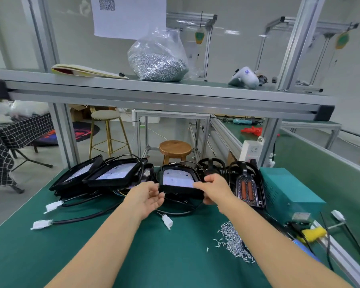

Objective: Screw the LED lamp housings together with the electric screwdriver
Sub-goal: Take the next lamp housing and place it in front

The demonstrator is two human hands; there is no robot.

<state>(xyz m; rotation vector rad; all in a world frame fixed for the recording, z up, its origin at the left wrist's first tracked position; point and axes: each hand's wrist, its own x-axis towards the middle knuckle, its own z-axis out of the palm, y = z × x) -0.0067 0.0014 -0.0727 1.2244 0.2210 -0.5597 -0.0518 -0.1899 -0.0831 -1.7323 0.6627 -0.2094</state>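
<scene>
Counter [71, 246], green mat, contents listed from your left to your right.

1. White plug connectors [41, 224], two at the far left edge, each on a black cable.
2. Stack of lamp housings [104, 173], black frames with pale LED panels, leaning against one another at the back left of the counter.
3. Your left hand [148, 197], palm turned up, fingers [157, 195] loosely spread and relaxed, just beside the left edge of the housing in front; whether they touch it, you cannot tell.
4. Lamp housing [179, 180], centre rear, panel side up and tilted toward you, raised off the mat above loose cables.
5. White connector [167, 221], lying on the mat below that housing.
6. Your right hand [215, 189], thumb over the top right rim and fingers curled beneath, gripping the housing's right edge.
7. Back covers [247, 183], black, one showing two orange slots, just right of your right hand.
8. Loose screws [235, 242], a silver heap on the mat by your right forearm.
9. Teal box [287, 190], right rear, with a yellow-wrapped tool [312, 233] lying in front of it.

Shelf [154, 92] above: clear bag of screws [157, 61], centre.
</scene>
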